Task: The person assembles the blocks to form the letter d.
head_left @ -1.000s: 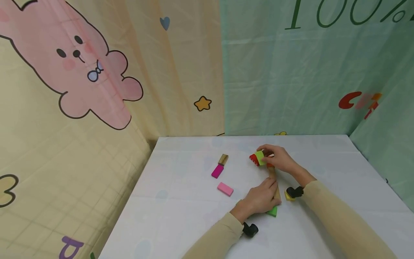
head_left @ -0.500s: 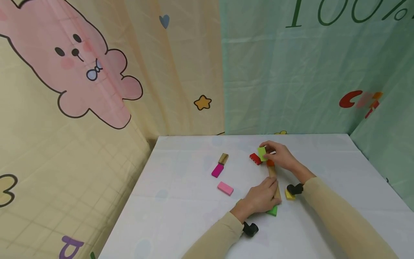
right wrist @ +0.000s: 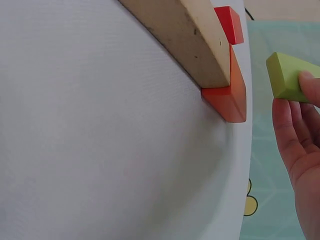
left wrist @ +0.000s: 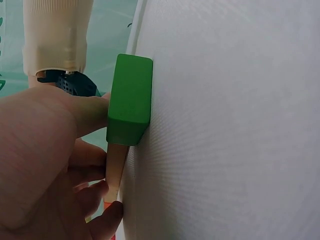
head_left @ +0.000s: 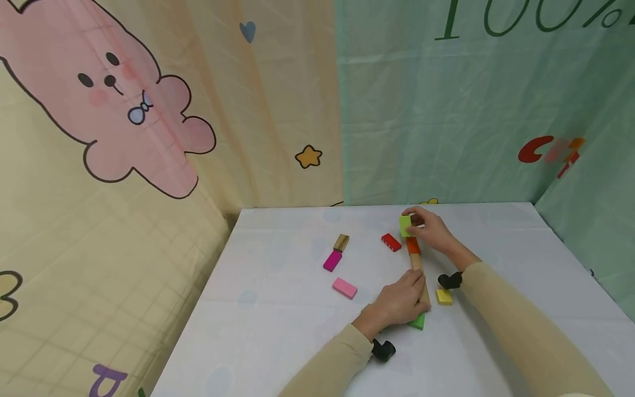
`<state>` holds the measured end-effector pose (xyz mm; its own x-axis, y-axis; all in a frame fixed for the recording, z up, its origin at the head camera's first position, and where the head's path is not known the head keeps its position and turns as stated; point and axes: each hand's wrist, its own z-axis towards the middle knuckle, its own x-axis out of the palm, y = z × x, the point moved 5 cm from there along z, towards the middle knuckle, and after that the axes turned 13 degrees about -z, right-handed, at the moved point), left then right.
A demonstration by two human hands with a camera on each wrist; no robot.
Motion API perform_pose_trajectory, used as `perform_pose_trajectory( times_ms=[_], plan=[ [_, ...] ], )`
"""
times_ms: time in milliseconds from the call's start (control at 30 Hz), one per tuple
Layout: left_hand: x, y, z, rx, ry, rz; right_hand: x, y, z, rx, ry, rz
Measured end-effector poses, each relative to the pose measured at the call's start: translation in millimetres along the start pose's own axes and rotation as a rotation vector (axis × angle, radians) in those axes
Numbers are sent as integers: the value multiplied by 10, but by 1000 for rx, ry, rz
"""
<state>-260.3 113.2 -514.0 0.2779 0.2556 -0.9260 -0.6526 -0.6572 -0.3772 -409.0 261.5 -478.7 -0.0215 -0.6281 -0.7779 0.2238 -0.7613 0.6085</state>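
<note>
In the head view, my right hand pinches a lime-green block just beyond the orange block. The right wrist view shows that lime block apart from the orange one. A long wooden block stretches from the orange block toward me. My left hand holds it, fingers and thumb around it, hiding its middle. At the near end is a green block, which the left thumb touches in the left wrist view.
A red block with white dots lies left of the orange block. Farther left are gold-brown, magenta and pink blocks. A yellow block lies to the right. Fabric walls rise behind the white table.
My right hand has carried the lime block from against the red block rightward and back, to the far end of the orange block. My left hand has stayed in place.
</note>
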Motion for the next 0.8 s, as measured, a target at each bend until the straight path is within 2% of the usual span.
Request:
perform_pose_trajectory(
  times_ms=[333,800],
  plan=[
    [4,-2,4,-2,0,14,25,-186,126,92,0,29],
    [0,3,-1,-12,5,1,88,-315,176,116,40,50]
  ],
)
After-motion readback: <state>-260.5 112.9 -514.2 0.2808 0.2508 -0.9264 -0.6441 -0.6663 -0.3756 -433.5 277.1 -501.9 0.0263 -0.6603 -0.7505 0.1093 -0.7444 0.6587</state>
